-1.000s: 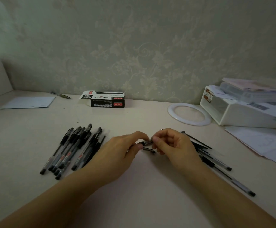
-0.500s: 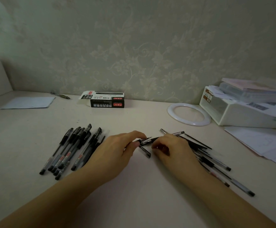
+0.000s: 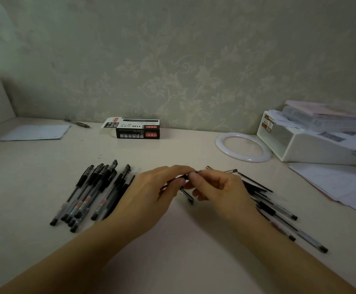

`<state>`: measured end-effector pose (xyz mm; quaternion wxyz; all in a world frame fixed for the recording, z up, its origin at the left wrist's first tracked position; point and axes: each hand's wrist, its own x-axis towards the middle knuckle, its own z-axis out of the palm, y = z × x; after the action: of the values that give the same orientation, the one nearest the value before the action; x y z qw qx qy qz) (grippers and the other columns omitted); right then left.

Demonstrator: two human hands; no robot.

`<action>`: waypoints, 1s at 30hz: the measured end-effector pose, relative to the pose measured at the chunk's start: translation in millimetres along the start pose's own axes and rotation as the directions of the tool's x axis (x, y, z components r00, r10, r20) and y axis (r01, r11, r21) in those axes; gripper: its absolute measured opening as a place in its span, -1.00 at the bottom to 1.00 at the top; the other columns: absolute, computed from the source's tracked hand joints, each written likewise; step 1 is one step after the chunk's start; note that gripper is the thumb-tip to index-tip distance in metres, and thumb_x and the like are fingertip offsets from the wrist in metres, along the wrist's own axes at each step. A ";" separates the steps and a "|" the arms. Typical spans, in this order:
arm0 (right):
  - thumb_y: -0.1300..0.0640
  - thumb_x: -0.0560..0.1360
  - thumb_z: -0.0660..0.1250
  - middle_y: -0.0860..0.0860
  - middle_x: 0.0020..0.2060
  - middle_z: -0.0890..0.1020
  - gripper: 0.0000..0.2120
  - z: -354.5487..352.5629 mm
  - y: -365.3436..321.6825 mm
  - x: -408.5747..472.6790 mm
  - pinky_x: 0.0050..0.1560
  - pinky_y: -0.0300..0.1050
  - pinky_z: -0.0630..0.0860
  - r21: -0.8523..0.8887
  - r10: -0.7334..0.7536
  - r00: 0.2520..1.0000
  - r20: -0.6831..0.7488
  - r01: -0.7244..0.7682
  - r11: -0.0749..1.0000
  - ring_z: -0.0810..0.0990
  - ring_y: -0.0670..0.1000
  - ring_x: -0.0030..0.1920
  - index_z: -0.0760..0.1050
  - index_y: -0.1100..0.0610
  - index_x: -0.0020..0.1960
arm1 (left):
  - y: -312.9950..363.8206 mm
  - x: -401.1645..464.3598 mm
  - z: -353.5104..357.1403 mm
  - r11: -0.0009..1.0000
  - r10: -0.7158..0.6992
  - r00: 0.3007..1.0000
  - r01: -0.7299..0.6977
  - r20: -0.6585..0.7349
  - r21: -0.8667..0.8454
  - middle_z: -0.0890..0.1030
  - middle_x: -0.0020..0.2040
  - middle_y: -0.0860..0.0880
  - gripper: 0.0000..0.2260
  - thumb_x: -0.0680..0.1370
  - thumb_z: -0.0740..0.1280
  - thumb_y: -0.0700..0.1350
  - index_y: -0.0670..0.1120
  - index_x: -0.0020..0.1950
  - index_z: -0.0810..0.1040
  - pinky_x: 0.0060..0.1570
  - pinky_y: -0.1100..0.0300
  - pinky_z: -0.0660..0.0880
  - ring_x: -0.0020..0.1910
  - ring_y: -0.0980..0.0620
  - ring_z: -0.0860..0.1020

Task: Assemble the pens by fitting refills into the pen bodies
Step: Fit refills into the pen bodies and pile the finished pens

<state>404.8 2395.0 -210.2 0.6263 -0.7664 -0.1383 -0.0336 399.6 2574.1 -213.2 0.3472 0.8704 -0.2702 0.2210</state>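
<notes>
Black pen body point(image 3: 181, 178) pinched in left hand point(image 3: 151, 194), frame centre; long axis lower-left to upper-right. Right hand point(image 3: 219, 192) fingertips pinch thin refill point(image 3: 199, 171) at its mouth, nearly coaxial.

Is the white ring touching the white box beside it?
Cannot tell. In the head view the white ring lies right beside the white box, but no gap or contact shows plainly.

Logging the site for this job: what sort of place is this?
Probably a home desk: a pale tabletop against floral wallpaper, a white plastic drawer box piled with papers, a black pen carton.
</notes>
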 end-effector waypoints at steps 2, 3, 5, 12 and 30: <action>0.07 0.53 0.38 -0.05 -0.18 0.74 -0.87 0.1 0.5 -0.4 -0.19 -0.36 0.54 0.098 0.060 0.998 -0.011 -0.058 0.993 0.68 -0.17 -0.21 0.70 0.01 -0.01 | 0.4 0.2 0.3 1.000 0.025 1.000 -0.025 -0.009 -0.016 0.52 -0.10 0.45 -0.74 0.62 0.23 -0.08 0.16 0.26 0.52 -0.13 0.52 0.42 -0.09 0.38 0.53; 0.08 0.53 0.38 -0.03 -0.16 0.74 -0.87 -0.4 1.3 -0.2 -0.18 -0.33 0.55 0.135 0.090 0.996 -0.010 -0.088 0.987 0.68 -0.17 -0.20 0.70 0.02 0.00 | -0.1 0.4 0.4 0.999 0.027 1.000 -0.027 -0.016 -0.020 0.51 -0.10 0.46 -0.74 0.62 0.23 -0.08 0.15 0.27 0.52 -0.13 0.53 0.41 -0.09 0.39 0.53; 0.08 0.53 0.37 -0.01 -0.14 0.74 -0.86 -0.9 3.0 0.3 -0.13 -0.25 0.56 0.196 0.141 0.990 -0.002 -0.138 0.971 0.67 -0.16 -0.20 0.70 0.04 0.00 | -0.8 0.5 0.8 1.000 0.026 0.999 -0.026 -0.018 -0.001 0.50 -0.11 0.47 -0.73 0.62 0.23 -0.07 0.15 0.29 0.52 -0.14 0.53 0.41 -0.11 0.40 0.52; 0.12 0.66 0.17 -0.03 -0.18 0.73 -0.86 -24.6 -5.8 16.1 -0.21 -0.24 0.58 0.291 0.090 0.900 -0.426 0.042 0.956 0.66 -0.10 -0.25 0.47 0.13 0.00 | -8.0 -0.5 2.8 0.993 -0.085 0.996 0.085 -0.012 0.080 0.50 -0.27 0.33 -0.73 0.59 0.14 0.09 0.24 0.26 0.47 -0.30 0.51 0.36 -0.29 0.37 0.50; 0.09 0.59 0.29 0.04 -0.06 0.57 -0.81 -59.0 18.5 14.0 -0.04 -0.01 0.49 -0.899 -0.190 0.955 -0.228 -0.131 0.418 0.54 0.08 -0.05 0.65 0.09 0.07 | -7.9 -0.8 1.2 0.991 -0.118 0.993 0.119 -0.018 0.059 0.48 -0.31 0.35 -0.77 0.62 0.21 -0.02 0.17 0.22 0.54 -0.27 0.53 0.36 -0.27 0.39 0.50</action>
<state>430.1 2337.0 -212.1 0.1259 -0.9654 -0.0167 -0.2278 404.2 2578.4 -218.2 0.3351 0.8934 -0.2089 0.2141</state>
